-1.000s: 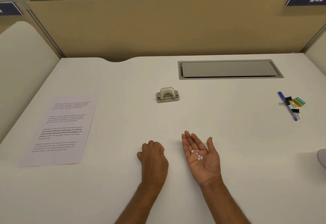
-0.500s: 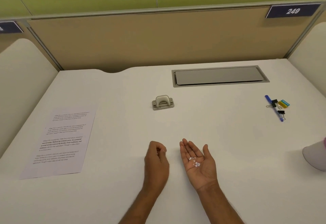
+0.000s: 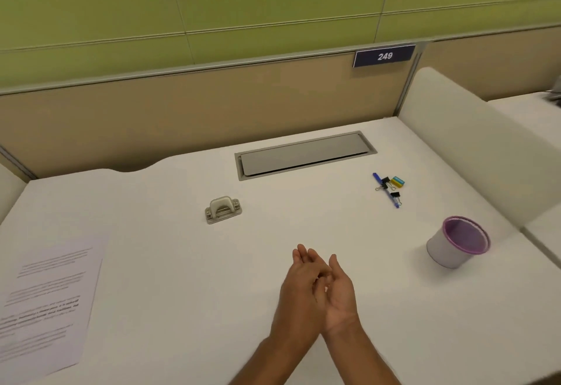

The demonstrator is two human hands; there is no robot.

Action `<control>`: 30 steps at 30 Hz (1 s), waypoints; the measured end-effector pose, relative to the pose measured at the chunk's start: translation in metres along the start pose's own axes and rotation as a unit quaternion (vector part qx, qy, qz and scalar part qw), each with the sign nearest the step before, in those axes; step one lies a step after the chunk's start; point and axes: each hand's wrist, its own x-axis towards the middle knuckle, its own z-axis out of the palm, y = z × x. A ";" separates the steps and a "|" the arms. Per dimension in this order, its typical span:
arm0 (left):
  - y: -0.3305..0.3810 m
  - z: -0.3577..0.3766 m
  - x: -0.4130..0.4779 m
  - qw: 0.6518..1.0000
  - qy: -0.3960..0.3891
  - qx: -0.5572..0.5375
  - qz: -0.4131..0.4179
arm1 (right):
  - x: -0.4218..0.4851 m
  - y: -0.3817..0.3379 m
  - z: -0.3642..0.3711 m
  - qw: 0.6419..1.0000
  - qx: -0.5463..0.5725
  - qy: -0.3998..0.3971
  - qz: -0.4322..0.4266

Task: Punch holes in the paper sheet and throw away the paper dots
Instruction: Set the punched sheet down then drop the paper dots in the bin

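My right hand [image 3: 342,295] lies palm up and cupped above the white desk [image 3: 170,263], holding small white paper dots [image 3: 326,288] that barely show. My left hand [image 3: 299,286] rests against that palm, back towards me, its curled fingers covering most of the dots. The printed paper sheet [image 3: 45,305] lies flat at the desk's left edge. A beige hole punch [image 3: 223,209] stands farther back, left of centre. To the right of my hands stands a small white bin with a purple rim [image 3: 459,242], upright and open.
A blue pen with black binder clips and a yellow-blue eraser [image 3: 388,188] lies at the back right. A grey cable hatch [image 3: 303,155] is set into the desk at the back. White side dividers [image 3: 473,157] bound the desk.
My left hand has moved right onto the right palm, covering the dots. The view has swung right, bringing the purple-rimmed bin fully into sight.
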 end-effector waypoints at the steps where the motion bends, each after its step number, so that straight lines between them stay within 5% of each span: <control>1: 0.007 0.005 0.003 1.000 0.010 0.006 0.013 | -0.003 -0.009 0.001 1.000 0.003 -0.002 -0.002; 9: 0.040 0.049 0.029 0.976 0.112 0.126 0.139 | -0.017 -0.086 0.008 0.998 -0.016 0.041 -0.051; 18: 0.018 0.098 0.064 0.965 0.130 0.220 0.057 | -0.040 -0.182 0.014 0.997 0.018 0.026 -0.069; 30: -0.025 0.143 0.104 0.955 0.100 0.278 0.041 | -0.041 -0.306 -0.005 0.959 -0.037 0.045 -0.276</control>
